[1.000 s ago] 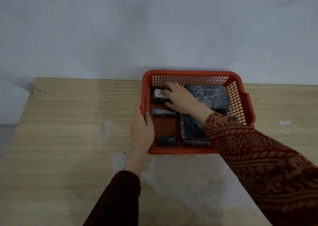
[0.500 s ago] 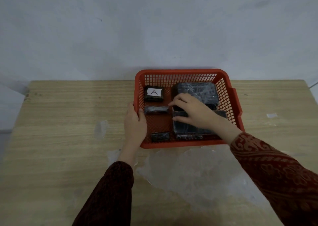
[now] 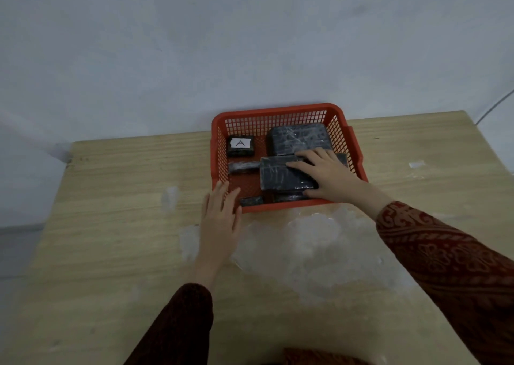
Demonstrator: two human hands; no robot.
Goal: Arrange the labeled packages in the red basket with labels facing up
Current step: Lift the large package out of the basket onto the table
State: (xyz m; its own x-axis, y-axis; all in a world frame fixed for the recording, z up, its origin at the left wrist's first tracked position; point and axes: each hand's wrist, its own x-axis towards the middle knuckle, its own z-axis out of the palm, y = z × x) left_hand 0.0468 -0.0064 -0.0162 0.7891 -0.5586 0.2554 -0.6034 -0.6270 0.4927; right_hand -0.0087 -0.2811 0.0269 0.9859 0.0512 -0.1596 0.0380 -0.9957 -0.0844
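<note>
Now your right hand [image 3: 328, 174] grips a dark wrapped package [image 3: 281, 175] inside the red basket [image 3: 278, 110]; your left hand [image 3: 221, 214] lies open, flat against its corner.

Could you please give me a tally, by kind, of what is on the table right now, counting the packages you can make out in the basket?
Red basket: 1
Package showing a label (A): 1
Dark wrapped packages with no label showing: 5
Total: 7 things; more may be hidden under the right hand.
</note>
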